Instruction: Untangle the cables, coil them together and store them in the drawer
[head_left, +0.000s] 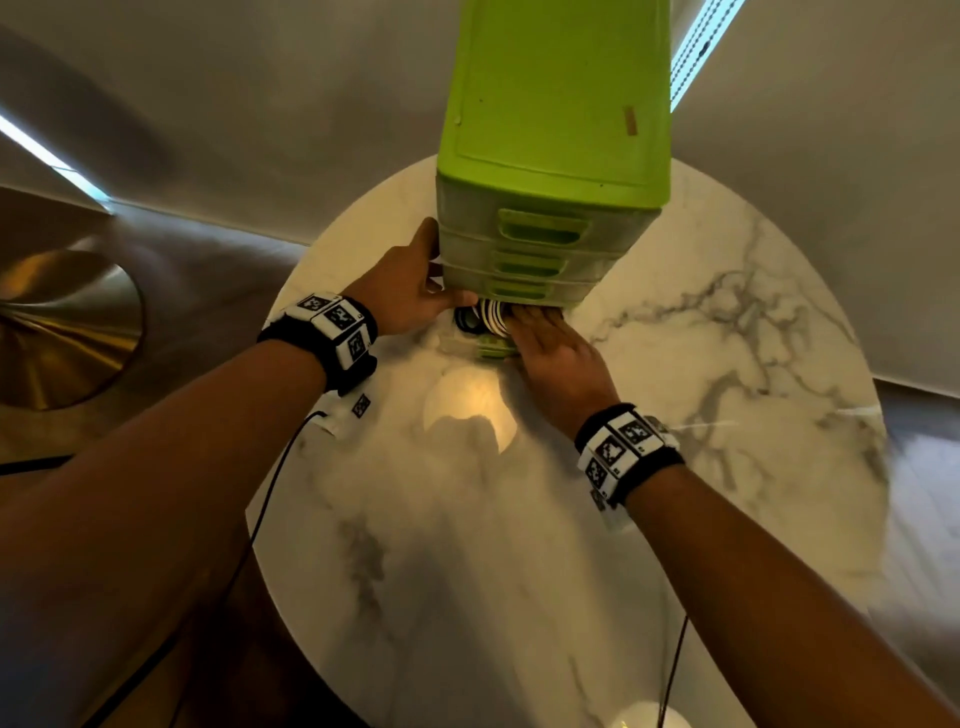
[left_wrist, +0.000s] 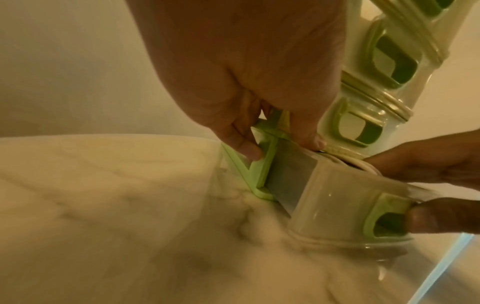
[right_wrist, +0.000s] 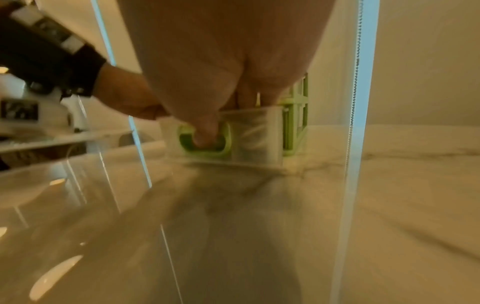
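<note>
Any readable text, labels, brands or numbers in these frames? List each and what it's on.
No readable text in any view.
Wristbands: black-and-white square marker patterns only, no letters or digits.
Green drawer unit: a small brownish sticker on its top, too small and blurred to read.
Bottom drawer front: no label visible.

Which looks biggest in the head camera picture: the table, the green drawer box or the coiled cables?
1. table: biggest in the picture.
2. green drawer box: next, though it stands tall and nearer the camera, so it looks larger than it might be.
3. cables: smallest, a coil partly hidden in the open bottom drawer.
</note>
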